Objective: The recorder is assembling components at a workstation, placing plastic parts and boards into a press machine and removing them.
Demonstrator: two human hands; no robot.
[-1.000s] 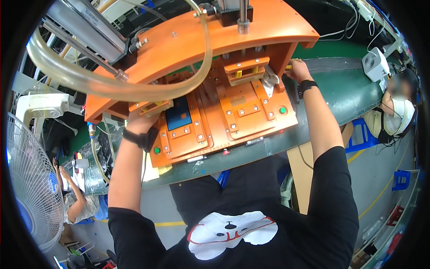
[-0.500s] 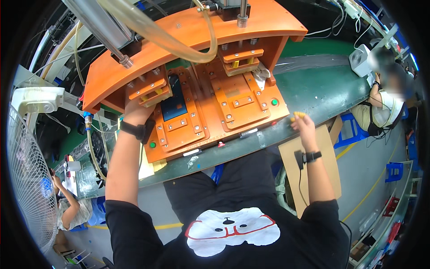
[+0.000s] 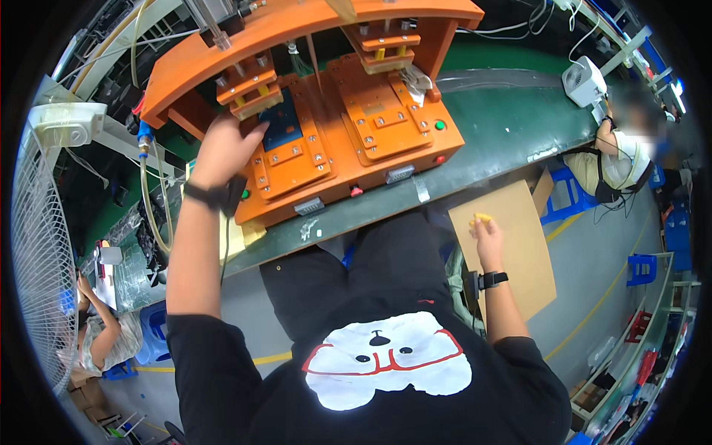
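Observation:
In front of me stands an orange press fixture (image 3: 348,178) with two beds under an arched frame. A dark blue flat panel (image 3: 282,126) lies in the left bed. My left hand (image 3: 225,152) is at the left edge of this bed, beside the left press head (image 3: 250,90). Its thumb is apart from the fingers and reaches toward the panel; some fingertips are hidden. Lower right, my right hand (image 3: 487,243) hangs in front of the table edge with its fingers curled together. Yellow shows at its fingertips; whether this is finger covers or a small held thing I cannot make out.
Beneath my right hand is a cardboard sheet (image 3: 519,259). The green table (image 3: 512,119) carries a white fan (image 3: 584,81) at far right. A caged fan (image 3: 44,267) stands at left. Two other people sit at either side. Green buttons (image 3: 440,125) are on the fixture.
My left hand has drawn back from under the left press head, so more of it shows. My right hand has moved down, away from the table edge. The whole view has shifted slightly.

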